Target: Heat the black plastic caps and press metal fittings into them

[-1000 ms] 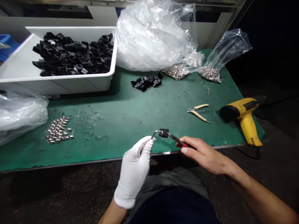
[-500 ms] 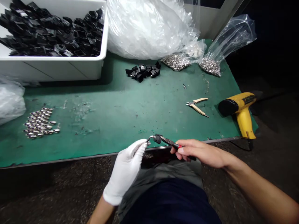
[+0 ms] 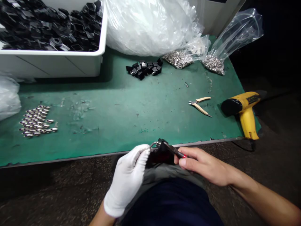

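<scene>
Now the gloved left hand [image 3: 129, 177] is pinching a thin bent rod [image 3: 152, 144]; bare right hand [image 3: 204, 164] is gripping a red-and-black tool [image 3: 174, 150] against the black piece [image 3: 161, 143], which is showing nearer the bench's [image 3: 117, 122] front edge than a second ago.

Glare on bag [image 3: 150, 28], dim flr [image 3: 58, 188]

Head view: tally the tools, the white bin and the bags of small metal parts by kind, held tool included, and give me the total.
White bin: 1
Yellow heat gun: 1
Cream-handled cutters: 1
Dark hand tool in the right hand: 1
Clear bags of small metal parts: 2
Total: 6
</scene>
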Motion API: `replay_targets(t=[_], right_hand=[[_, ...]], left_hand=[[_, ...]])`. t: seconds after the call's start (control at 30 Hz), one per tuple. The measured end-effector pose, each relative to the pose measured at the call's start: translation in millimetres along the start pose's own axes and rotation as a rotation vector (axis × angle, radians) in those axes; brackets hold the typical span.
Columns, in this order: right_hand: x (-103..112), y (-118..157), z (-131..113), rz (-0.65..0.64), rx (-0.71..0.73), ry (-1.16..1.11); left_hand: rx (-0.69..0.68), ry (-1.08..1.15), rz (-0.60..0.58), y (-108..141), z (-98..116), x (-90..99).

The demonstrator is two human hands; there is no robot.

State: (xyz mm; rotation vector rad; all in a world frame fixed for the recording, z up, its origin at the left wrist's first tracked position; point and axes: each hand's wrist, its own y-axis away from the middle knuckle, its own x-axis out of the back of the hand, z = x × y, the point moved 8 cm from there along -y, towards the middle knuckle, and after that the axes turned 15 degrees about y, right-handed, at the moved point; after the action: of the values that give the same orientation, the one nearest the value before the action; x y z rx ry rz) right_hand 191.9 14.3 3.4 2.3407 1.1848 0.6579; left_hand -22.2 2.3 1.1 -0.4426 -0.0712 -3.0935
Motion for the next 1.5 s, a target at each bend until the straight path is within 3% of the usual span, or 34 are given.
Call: replay_targets(t=[0.1, 0.27, 0.7, 1.0, 1.23, 1.5], right_hand=[[1, 3, 3, 0.043, 0.016, 0.098], [-2, 6, 12, 0.010, -0.005, 0.043], [-5, 7, 11, 0.020, 0.017, 0.080], [-8, 6, 13, 0.062, 0.037, 0.048], [-28, 8, 22, 0.112, 0.039, -0.115], [-50, 3, 26, 0.168, 0.033, -0.274]], left_hand=[[0.051, 0.031, -0.046, 3, 6, -4.4], [0.059, 0.046, 0.038, 7, 4, -2.5], [0.178, 0.137, -0.009, 14, 4, -11.6], [0.276, 0.210, 0.029, 19, 4, -14.6], [0.400, 0.337, 0.039, 29, -3, -32.9], [0.478, 0.457, 0.205, 50, -21, -39.1]])
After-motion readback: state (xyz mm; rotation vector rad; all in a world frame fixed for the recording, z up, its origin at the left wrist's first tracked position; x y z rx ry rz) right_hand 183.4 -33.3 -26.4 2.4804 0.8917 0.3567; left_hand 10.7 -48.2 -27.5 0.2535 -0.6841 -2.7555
